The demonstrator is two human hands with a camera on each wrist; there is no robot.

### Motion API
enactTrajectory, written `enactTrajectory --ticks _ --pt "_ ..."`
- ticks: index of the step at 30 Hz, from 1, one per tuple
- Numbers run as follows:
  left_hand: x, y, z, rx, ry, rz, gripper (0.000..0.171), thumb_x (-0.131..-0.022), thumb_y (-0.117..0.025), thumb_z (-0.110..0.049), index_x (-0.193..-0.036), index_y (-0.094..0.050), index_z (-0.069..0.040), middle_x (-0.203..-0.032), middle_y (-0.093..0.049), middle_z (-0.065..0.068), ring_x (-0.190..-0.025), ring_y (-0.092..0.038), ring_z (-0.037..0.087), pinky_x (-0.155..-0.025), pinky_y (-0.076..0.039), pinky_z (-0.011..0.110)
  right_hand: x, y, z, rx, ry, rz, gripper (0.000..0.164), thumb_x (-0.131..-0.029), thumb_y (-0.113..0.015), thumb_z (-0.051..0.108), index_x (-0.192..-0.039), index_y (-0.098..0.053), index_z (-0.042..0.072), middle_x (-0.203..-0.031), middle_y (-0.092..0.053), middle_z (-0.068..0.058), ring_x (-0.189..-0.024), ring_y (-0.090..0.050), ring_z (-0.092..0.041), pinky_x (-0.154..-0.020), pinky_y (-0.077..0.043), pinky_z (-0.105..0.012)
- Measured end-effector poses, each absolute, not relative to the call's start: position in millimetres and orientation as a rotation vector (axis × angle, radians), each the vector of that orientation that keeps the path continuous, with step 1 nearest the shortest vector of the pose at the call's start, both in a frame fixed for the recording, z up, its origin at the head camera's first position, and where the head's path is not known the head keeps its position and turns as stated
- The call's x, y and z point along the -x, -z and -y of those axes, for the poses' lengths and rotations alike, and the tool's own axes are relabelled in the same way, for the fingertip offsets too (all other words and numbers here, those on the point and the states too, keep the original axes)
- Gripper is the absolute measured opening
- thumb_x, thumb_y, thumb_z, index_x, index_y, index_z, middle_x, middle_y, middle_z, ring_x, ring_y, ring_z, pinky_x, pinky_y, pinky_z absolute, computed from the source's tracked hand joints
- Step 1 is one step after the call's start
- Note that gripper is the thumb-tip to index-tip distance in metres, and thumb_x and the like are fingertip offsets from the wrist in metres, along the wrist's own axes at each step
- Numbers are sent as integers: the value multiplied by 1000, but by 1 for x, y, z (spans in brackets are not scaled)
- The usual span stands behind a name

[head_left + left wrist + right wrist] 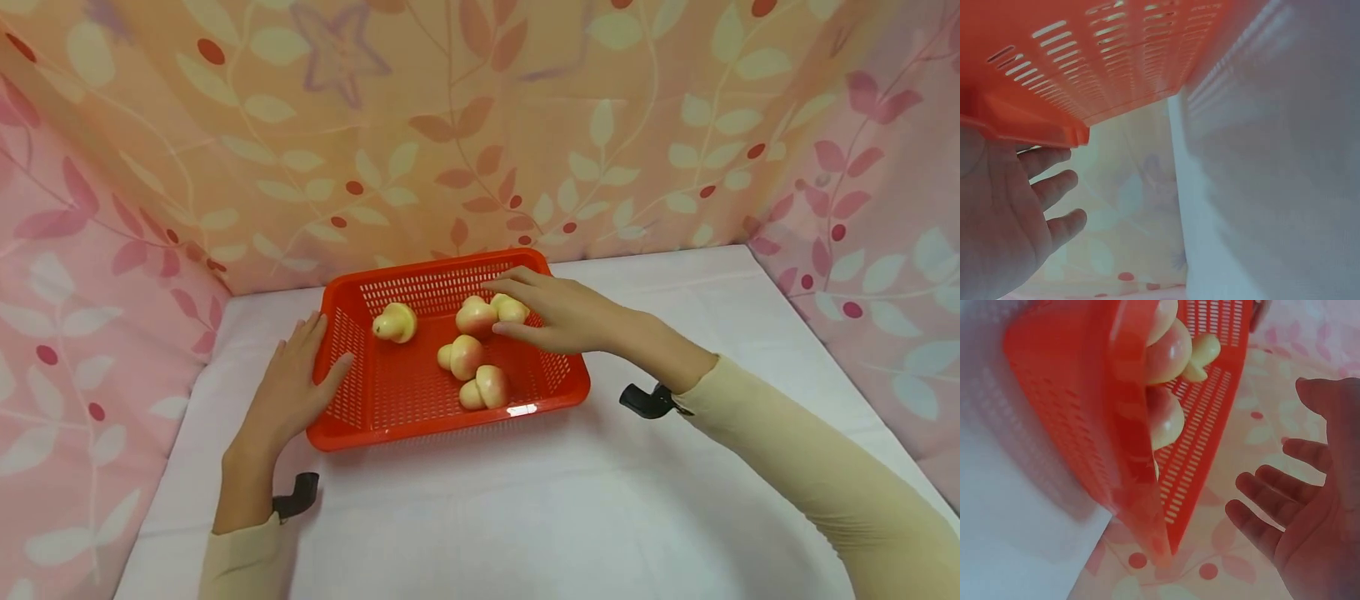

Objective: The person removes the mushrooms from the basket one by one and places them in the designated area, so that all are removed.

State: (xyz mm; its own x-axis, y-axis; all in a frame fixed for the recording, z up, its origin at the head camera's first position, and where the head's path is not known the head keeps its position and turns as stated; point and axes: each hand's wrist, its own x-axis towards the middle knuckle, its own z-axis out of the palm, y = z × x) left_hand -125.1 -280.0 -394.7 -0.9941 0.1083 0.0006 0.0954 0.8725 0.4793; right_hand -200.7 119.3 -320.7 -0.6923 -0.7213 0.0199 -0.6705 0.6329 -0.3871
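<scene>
A red slotted plastic basket holds several mushroom-shaped pieces, cream with a pink blush. One mushroom lies alone toward the back left; the others, such as this mushroom, group on the right side. Against the basket's left rim rests my left hand, thumb over the edge and fingers extended; the left wrist view shows its fingers outside the basket wall. My right hand hovers above the right rim, partly covering the back-right mushroom. In the right wrist view its spread fingers grip nothing.
A white cloth covers the table under the basket. Patterned fabric hangs close behind the basket, and pink leafy fabric stands at both sides. A black wrist mount juts from the right wrist, another mount from the left.
</scene>
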Motion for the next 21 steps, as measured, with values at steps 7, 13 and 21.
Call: enactTrajectory --ticks 7,13,21 --pt "127 397 280 -162 -835 -3017 83 -109 -45 -53 -170 -15 -5 -179 -12 19 -166 -7 44 -134 -7 66 207 318 -95 1108 471 -2734 66 -103 -60 51 -160 -48 19 -159 -53 -9 -133 -65 -30 -110 -56 -54" --pt "129 402 276 -209 -836 -3020 87 -107 -48 -54 -170 -14 -4 -179 -11 17 -166 -9 45 -134 -10 65 214 318 -76 1077 460 -2726 64 -103 -60 50 -159 -49 22 -158 -53 -6 -135 -63 -29 -113 -54 -51" --pt "125 399 278 -169 -809 -3021 91 -105 -53 -56 -171 -12 -8 -180 -8 14 -166 -8 43 -132 -16 66 219 323 -44 1080 516 -2647 64 -104 -58 53 -158 -50 19 -161 -51 -9 -141 -59 -30 -118 -50 -52"
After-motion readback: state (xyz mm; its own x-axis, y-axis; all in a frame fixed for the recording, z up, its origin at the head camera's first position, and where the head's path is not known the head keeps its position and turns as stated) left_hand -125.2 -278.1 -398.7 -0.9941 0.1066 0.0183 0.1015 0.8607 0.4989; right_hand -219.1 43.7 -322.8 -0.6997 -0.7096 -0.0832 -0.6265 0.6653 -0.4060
